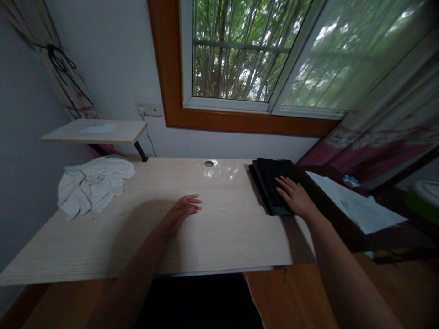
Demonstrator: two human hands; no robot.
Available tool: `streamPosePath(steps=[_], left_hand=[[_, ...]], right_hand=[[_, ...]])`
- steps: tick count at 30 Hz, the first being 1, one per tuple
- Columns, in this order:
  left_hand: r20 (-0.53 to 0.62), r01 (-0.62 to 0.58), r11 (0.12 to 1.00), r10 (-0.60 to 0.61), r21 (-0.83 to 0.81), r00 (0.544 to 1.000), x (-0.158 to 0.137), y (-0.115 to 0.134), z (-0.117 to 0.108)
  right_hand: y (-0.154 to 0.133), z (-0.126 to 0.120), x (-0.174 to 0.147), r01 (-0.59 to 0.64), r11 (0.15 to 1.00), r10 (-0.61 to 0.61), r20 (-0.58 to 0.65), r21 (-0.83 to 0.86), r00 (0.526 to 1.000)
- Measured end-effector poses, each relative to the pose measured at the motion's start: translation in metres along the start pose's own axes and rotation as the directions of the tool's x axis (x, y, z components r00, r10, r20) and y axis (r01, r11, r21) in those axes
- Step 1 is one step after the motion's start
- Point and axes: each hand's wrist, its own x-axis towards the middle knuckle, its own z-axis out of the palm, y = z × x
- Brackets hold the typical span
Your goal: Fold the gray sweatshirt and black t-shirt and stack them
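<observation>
At the right end of the pale wooden desk point(219, 242) lies a flat black stack point(267, 178), which looks like folders or folded cloth; its exact kind I cannot make out. My right hand point(293, 195) rests palm down on it, fingers spread. Over the middle of the desk is my left hand point(180, 212), turned on its side with fingers apart and nothing in it. Whether it touches the desktop is unclear. A crumpled white cloth point(94, 185) lies at the desk's left end, well away from both hands.
A small raised shelf point(96, 130) with a paper on it stands at the back left. Behind the desk are wall sockets point(148, 109) with a cable, and a window point(240, 55). On the right, a dark side table point(329, 214) bears a large white sheet point(353, 201).
</observation>
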Motion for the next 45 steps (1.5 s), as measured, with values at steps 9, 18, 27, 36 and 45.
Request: streamPosePath(steps=[9, 18, 27, 36, 45], left_hand=[[-0.005, -0.007, 1.0, 0.007, 0.011, 1.0, 0.002, -0.002, 0.0], [0.015, -0.013, 1.0, 0.012, 0.025, 1.0, 0.003, -0.003, -0.003], [0.009, -0.006, 1.0, 0.006, 0.022, 1.0, 0.004, -0.004, -0.004], [0.009, -0.004, 1.0, 0.004, 0.015, 1.0, 0.004, -0.003, 0.0], [0.024, -0.012, 0.999, 0.011, 0.03, 1.0, 0.006, -0.006, -0.005]], right_hand=[[-0.008, -0.004, -0.015, -0.013, 0.999, 0.015, -0.034, 0.046, 0.999], [0.0, -0.008, 0.023, -0.018, 0.991, 0.001, 0.123, 0.136, 0.992], [-0.002, 0.01, 0.099, -0.091, 0.996, 0.086, 0.153, 0.025, 0.984], [-0.028, 0.012, 0.13, -0.134, 0.99, 0.14, 0.145, -0.053, 0.979], [-0.106, 0.034, 0.113, 0.231, 0.97, -0.219, 0.14, -0.071, 0.966]])
